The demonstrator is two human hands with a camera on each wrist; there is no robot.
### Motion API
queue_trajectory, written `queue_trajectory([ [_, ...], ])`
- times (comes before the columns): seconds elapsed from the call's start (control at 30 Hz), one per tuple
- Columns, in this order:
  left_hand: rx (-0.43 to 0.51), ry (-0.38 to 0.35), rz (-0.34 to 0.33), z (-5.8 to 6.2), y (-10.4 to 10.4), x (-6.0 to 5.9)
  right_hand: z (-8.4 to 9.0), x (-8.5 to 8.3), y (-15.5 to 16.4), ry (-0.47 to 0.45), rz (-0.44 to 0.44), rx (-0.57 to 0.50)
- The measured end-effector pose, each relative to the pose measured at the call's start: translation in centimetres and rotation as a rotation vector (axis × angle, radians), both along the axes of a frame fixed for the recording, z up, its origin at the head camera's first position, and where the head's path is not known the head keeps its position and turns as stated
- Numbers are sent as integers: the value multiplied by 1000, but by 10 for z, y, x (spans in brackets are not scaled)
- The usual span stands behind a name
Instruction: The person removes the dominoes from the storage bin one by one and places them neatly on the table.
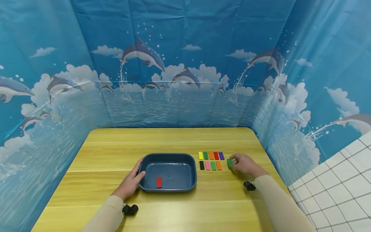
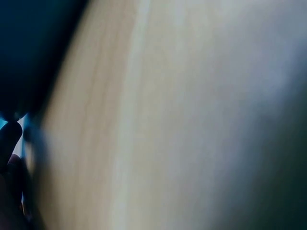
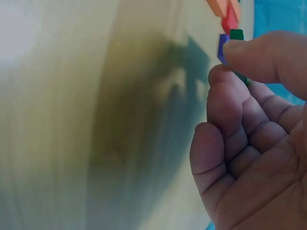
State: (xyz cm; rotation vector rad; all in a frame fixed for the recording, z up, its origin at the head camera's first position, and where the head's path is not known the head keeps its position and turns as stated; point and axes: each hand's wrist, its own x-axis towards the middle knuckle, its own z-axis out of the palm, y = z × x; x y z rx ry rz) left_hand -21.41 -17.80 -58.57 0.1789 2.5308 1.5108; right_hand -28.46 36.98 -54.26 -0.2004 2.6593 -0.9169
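Pinching a green block (image 1: 229,162) in the right hand (image 1: 245,165), thumb and fingertips closed on it, just right of the block rows and at or just above the table (image 1: 174,138); contact with the wood can't be told. Right wrist view confirms: the green block (image 3: 236,34) sits between thumb and forefinger, the other fingers curled loosely, nothing else in the palm.

Block is a small flat rectangle, looks like painted wood or plastic, smooth. Its long axis runs roughly near-far, same as the laid-out ones. It lies at the left tip of the right hand, on the tray side; the tray is well to the left of it, with the rows in between.

Rows: far row yellow (image 1: 200,155), green, orange, red, purple (image 1: 221,155); near row black (image 1: 201,165), pink, green, orange (image 1: 218,165). All flat, parallel, small gaps.

Tray (image 1: 191,161): dark blue plastic, rounded rectangle, shallow wall, glossy floor. One red block (image 1: 158,182) lies flat in its near-left part, long axis near-far.

Left hand (image 1: 131,182) rests against the tray's left rim, fingers fairly straight, thumb touching the wall; holds nothing. Left wrist view is blurred, only wood grain and a dark edge.

Table is pale yellow wood laminate with visible grain. A blue dolphin-print backdrop (image 1: 185,64) encloses three sides. Both sleeves are beige.
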Motion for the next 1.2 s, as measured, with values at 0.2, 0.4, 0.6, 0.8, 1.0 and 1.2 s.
queue_trajectory([
  [0.2,7,-13,4,3,1,0,-9,2,-8,-3,11,-20],
  [0.4,11,-7,-1,2,0,-2,-13,3,-18,14,11,15],
  [0.6,13,2,2,1,0,-4,-13,3,-22,40,12,32],
  [0.8,8,7,11,0,-1,-4,-17,2,-25,34,-9,23],
  [1.0,18,-6,11,-1,0,-3,-20,2,-25,43,-16,30],
  [1.2,11,-4,16,-2,1,-2,-22,3,-23,23,-13,13],
])
